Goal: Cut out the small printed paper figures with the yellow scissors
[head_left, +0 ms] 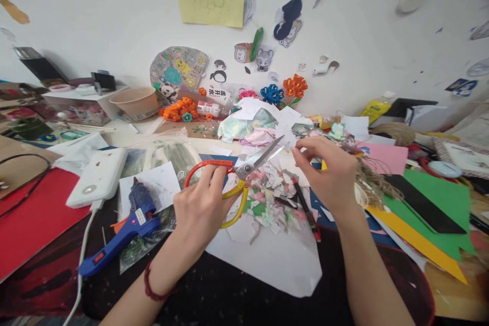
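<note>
My left hand [202, 204] is wrapped around the handles of a pair of scissors [250, 165], one loop red and the other yellow. The blades point up and to the right, slightly parted. Just right of the blade tips is my right hand [328, 168], its thumb and fingertips pinched; whatever they hold is too small to make out. Below the scissors, a heap of paper scraps [271, 193] in white, pink and green lies on a large white sheet [275, 260]. A dark pen with a red end [306, 211] rests along the heap's right side.
On the left lie a blue glue gun [132, 232], a white power bank [97, 175] with its cable and red paper [34, 214]. To the right are green paper [439, 198], a black phone-like slab [424, 204] and twine [376, 178]. Crumpled paper [248, 127] and orange flowers [179, 109] stand behind.
</note>
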`<state>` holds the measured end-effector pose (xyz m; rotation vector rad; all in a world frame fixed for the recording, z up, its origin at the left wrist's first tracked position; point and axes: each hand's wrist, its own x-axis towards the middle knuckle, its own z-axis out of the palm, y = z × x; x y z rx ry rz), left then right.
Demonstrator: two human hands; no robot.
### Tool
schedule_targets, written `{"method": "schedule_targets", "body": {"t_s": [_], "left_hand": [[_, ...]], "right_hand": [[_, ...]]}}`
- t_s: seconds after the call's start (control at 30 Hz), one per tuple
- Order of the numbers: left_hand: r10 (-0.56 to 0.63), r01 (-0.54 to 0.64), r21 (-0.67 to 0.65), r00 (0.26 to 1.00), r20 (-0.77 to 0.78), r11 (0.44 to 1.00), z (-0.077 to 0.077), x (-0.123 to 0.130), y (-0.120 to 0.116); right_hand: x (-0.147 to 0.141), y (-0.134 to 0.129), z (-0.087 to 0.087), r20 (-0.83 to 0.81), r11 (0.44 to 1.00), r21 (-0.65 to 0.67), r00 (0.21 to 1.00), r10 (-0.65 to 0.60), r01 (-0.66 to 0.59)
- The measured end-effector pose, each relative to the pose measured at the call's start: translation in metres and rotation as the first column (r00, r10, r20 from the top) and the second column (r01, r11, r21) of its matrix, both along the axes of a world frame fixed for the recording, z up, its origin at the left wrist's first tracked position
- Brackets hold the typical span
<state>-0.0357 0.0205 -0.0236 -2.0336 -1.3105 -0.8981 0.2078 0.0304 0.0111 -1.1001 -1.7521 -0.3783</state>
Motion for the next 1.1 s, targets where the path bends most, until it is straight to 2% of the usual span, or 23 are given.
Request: {"method": "schedule_targets", "body": {"t_s": [0.37,0.57,0.67,0.77,0.9,1.0,1.1], "left_hand": [[-0.008,0.009,-0.05,1.0,0.004,0.999,-0.0024,-0.0006,-0.0009],[-0.001,0.015,-0.076,0.984,0.18,0.997,-0.0068,-0.0042,0.0016],[0.09,-0.058,-0.156,0.975,0.205,0.986,-0.0044,-0.0044,0.0027],[0.155,-0.112,-0.314,0.981,0.113,0.943,-0.0011,-0.0029,0.0031],[0.095,-0.075,-0.505,0.995,0.014,0.86,-0.0009,-0.0002,0.0035],[0.023,-0.014,-0.597,1.0,0.007,0.802,-0.0035,0.0008,0.0049],[-0.049,0.064,-0.643,0.998,0.041,0.763,-0.0059,0.0007,0.0069]], "right_hand": [[-0.0022,-0.0006,-0.0001,-0.031,1.0,-0.01,1.0,0.001,-0.001],[0.0015,-0.002,-0.002,-0.269,0.994,-0.105,0.963,0.007,-0.036],[0.004,-0.0021,-0.0031,-0.419,0.978,-0.167,0.907,0.047,-0.128],[0.0047,-0.0023,-0.0022,-0.538,0.948,-0.189,0.835,0.119,-0.257],[0.0043,-0.0025,-0.0001,-0.64,0.905,-0.164,0.741,0.205,-0.392],[0.0046,-0.002,0.0006,-0.672,0.89,-0.156,0.706,0.222,-0.429],[0.0051,-0.0012,0.0002,-0.661,0.893,-0.169,0.72,0.21,-0.416]]}}
